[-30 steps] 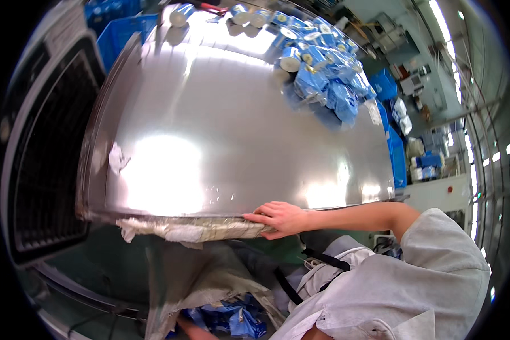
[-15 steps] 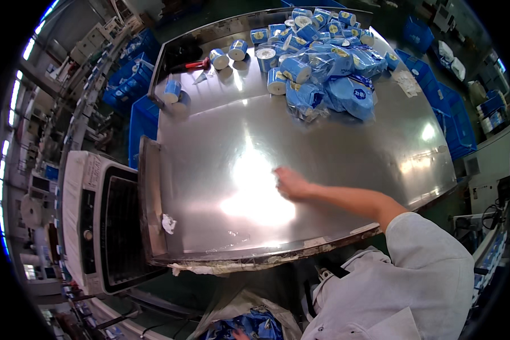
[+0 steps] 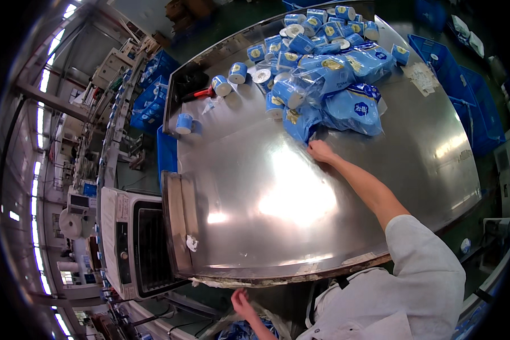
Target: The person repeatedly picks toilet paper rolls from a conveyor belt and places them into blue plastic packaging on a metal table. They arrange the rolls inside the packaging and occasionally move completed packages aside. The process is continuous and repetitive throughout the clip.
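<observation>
My right hand (image 3: 321, 152) reaches over the metal table, its fingers closed at the lower corner of a blue clear-plastic bag (image 3: 301, 123). That bag lies at the near edge of a pile. A fuller blue bag of rolls (image 3: 354, 110) rests just right of it. Behind them are more bags and several loose paper rolls in blue wrappers (image 3: 300, 44). Low in the picture, my left hand (image 3: 242, 304) is raised just in front of the table's near edge, its fingers loosely apart with nothing seen in them. Below it is a sack of blue plastic wrapping (image 3: 249, 330).
The shiny metal table (image 3: 249, 187) has a raised rim. A red-handled tool (image 3: 198, 94) and a few single rolls (image 3: 184, 123) lie at its far left. A white machine (image 3: 119, 243) stands at left; blue crates (image 3: 462, 96) line the right side. A crumpled white scrap (image 3: 192, 243) lies near the left rim.
My right hand has moved away from me, from the table's middle to the near bag. My left hand has risen out of the sack. The view has shifted.
</observation>
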